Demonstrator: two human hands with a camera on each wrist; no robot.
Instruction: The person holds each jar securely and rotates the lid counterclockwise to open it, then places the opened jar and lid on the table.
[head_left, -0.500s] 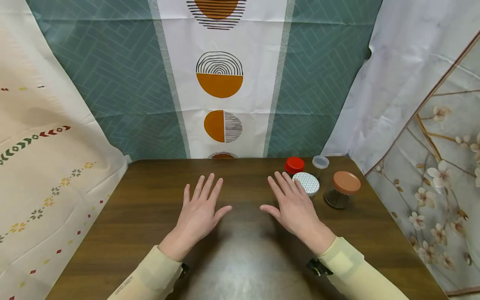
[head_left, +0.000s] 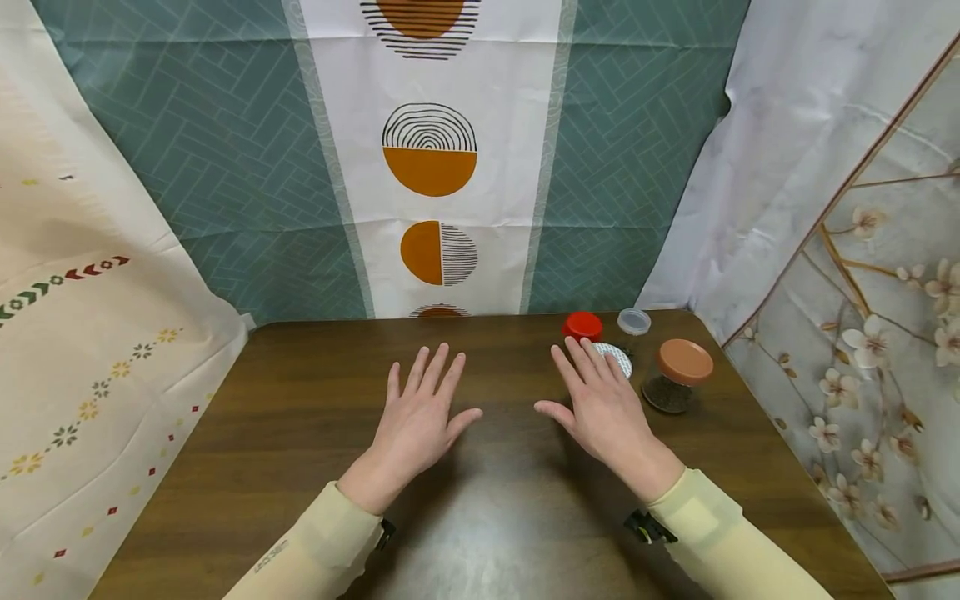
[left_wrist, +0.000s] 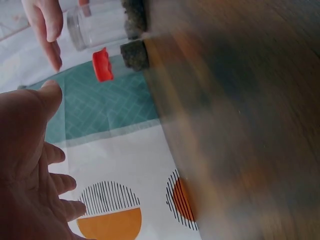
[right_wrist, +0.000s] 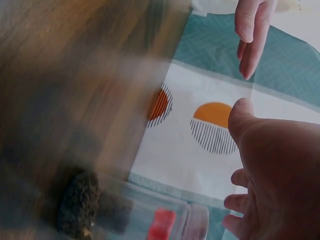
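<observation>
Both hands are held out over the brown wooden table, palms down, fingers straight and thumbs pointing toward each other. The left hand holds nothing. Empty too is the right hand, whose fingertips overlap a jar with a white patterned lid in the head view. Behind that stands a red-lidded jar, with a small clear-lidded jar beside it. To the right is a clear jar with an orange-brown lid and dark contents. In the right wrist view, dark contents show at a clear jar's bottom.
A teal and white curtain with orange half-circles hangs along the table's back edge. At the left is a cream patterned cloth, and at the right a floral cloth. Dark bands sit on both sleeved wrists.
In the head view both hands have shifted slightly to the right, while the jars and curtain appear slightly farther left. Both hands keep the same spread shape.
</observation>
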